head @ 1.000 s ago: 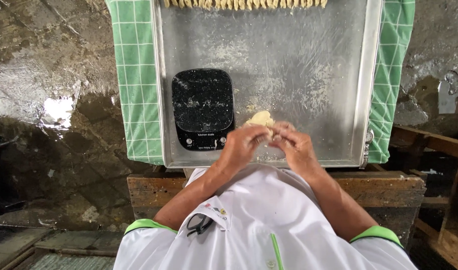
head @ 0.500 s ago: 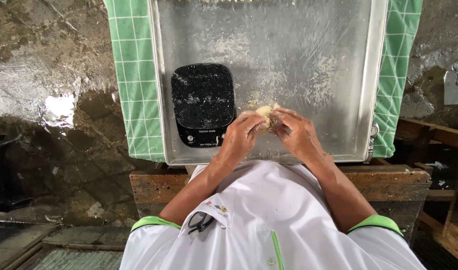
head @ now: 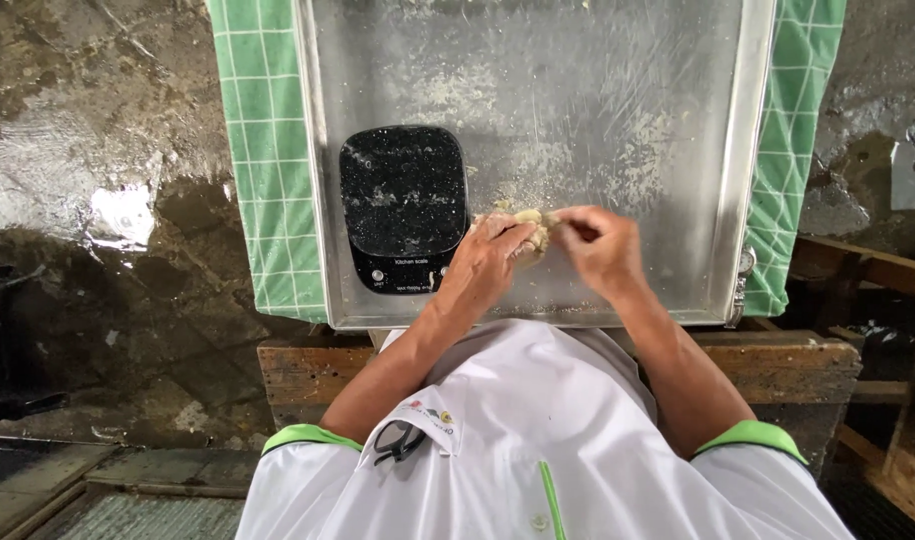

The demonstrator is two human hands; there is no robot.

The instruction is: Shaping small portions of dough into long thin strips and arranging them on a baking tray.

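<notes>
A pale yellow lump of dough [head: 531, 228] sits between both of my hands, just above the near part of a floured metal tray [head: 598, 120]. My left hand [head: 493, 262] cups the dough from the left. Fingers of my right hand [head: 600, 246] pinch its right side. A black kitchen scale [head: 403, 205] dusted with flour lies on the tray directly left of my left hand.
The tray rests on a green checked cloth [head: 263, 160] over a wooden bench [head: 298, 365]. Wet dark stone floor [head: 88, 200] lies to the left. Wooden framing [head: 878, 270] stands at the right. My white shirt [head: 538, 440] fills the bottom.
The view has shifted so the row of pieces at the tray's far edge is out of sight. My hands keep working the dough, now slightly right of the scale.
</notes>
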